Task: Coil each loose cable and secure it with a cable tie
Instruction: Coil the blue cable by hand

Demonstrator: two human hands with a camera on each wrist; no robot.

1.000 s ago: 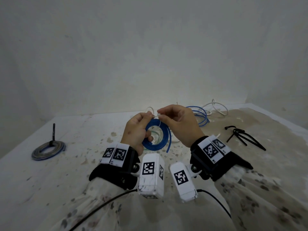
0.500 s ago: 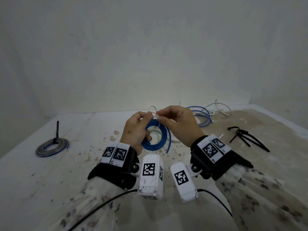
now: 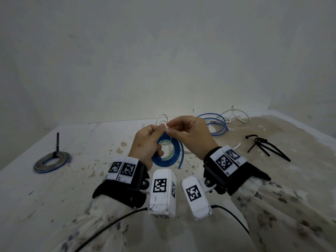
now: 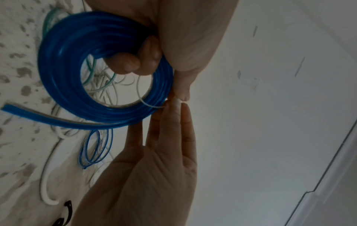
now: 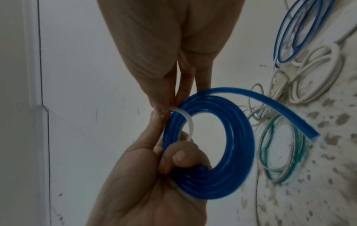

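A blue cable coil (image 3: pixel 172 157) hangs above the table, its loose end (image 3: pixel 181 157) pointing down. My left hand (image 3: pixel 158 139) grips the coil (image 4: pixel 77 64) with curled fingers through its middle. A thin white cable tie (image 5: pixel 186 120) loops round the coil's strands near the top. My right hand (image 3: pixel 174 128) pinches the tie (image 4: pixel 150 105) where it meets the tips of my left thumb and forefinger. The tie's head is hidden between the fingertips.
A tied grey-blue coil (image 3: pixel 51 160) with a black tie lies at the left. Black cable ties (image 3: pixel 263 148) lie at the right. Loose blue cable (image 3: pixel 216 124), white cables (image 3: pixel 236 115) and a green cable (image 5: pixel 280 152) lie by the back wall.
Both hands stay together at the top of the blue coil; the fingertips have shifted slightly on the white tie. The coil hangs as before.
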